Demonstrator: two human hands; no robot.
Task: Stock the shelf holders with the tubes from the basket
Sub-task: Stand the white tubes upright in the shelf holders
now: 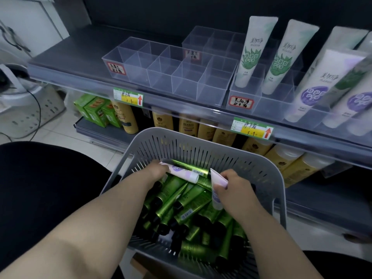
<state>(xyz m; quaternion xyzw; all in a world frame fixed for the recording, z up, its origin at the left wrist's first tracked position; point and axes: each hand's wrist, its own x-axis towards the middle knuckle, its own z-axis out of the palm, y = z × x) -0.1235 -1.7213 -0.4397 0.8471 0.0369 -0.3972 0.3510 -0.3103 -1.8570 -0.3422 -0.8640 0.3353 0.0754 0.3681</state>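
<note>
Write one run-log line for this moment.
step: pick | left hand: holds far purple tube | right hand: holds near purple tube | leftmost holder: empty

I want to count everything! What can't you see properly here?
Head view:
Left hand: fingers hidden behind the hand itself.
Green tubes: lower ones buried under others in the basket.
Rightmost shelf tubes: blurred, cut off by the frame edge.
Price tag writing: too small.

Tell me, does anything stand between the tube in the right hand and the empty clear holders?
Nothing visible blocks it. The right hand grips the purple-and-white tube inside the grey basket, whose far wall rises between; the clear holders stand open-topped above.
</note>
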